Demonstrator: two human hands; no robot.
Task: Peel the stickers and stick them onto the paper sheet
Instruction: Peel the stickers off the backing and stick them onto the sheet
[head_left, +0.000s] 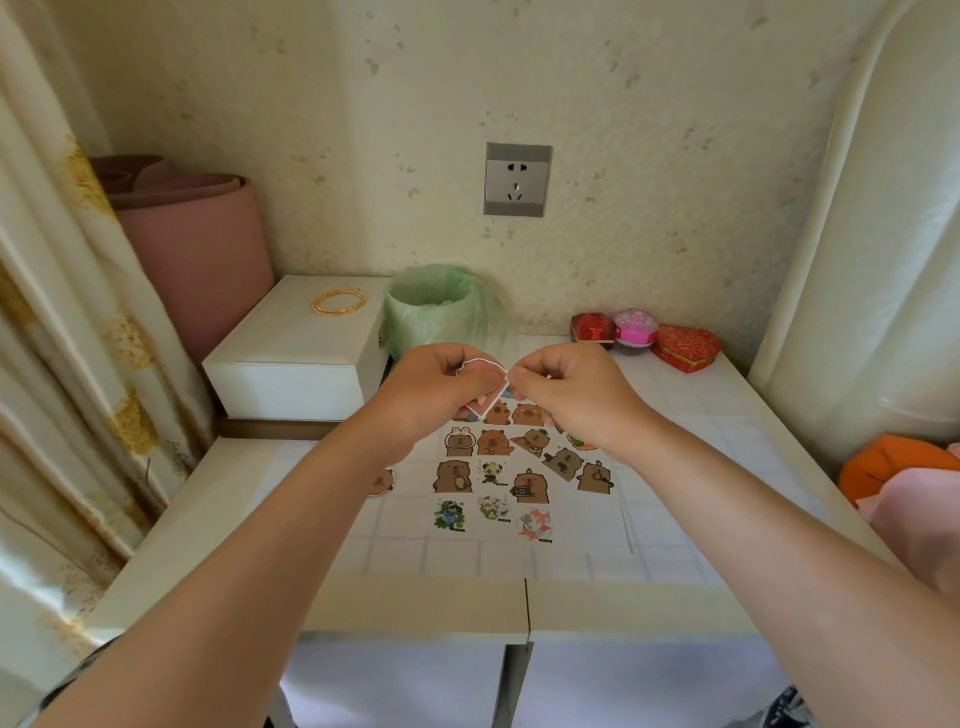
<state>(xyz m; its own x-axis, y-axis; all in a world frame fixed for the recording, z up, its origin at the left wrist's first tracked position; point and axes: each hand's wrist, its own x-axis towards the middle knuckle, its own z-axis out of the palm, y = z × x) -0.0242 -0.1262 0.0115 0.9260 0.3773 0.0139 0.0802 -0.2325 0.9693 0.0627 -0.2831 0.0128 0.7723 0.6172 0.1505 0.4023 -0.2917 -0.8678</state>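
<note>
A white paper sheet lies on the table, with several brown capybara stickers stuck on it in rows. Above the sheet's far end I hold one small white-edged sticker between both hands. My left hand grips it with curled fingers. My right hand pinches its right edge with thumb and fingertip. One loose capybara sticker lies on the table, just left of the sheet, partly hidden by my left forearm.
A green-lined bin stands behind my hands. A white box with a gold bracelet sits at the back left, small red and pink boxes at the back right. An orange cushion lies at the right.
</note>
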